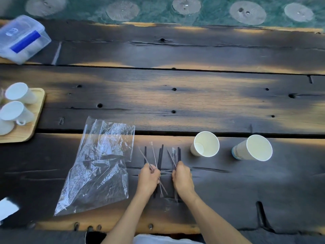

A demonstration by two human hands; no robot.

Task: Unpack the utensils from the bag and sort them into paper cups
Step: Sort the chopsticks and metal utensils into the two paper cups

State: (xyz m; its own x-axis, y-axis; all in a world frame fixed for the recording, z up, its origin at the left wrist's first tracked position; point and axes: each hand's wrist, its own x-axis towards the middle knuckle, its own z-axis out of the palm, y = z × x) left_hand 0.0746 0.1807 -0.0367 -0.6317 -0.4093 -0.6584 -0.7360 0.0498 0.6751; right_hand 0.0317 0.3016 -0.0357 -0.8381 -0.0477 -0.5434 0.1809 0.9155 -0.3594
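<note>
Sorting the sticks beside the bag [98,161]

My left hand [148,179] and right hand [182,180] each pinch thin sticks [161,156], light and slippery; I grip mid-length.

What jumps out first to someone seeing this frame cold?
Both hands, left hand and right hand, at bottom centre, each gripping thin black and clear sticks. Left of them lies the crumpled clear plastic bag; to the right stand two empty paper cups on the dark wooden table.
</note>
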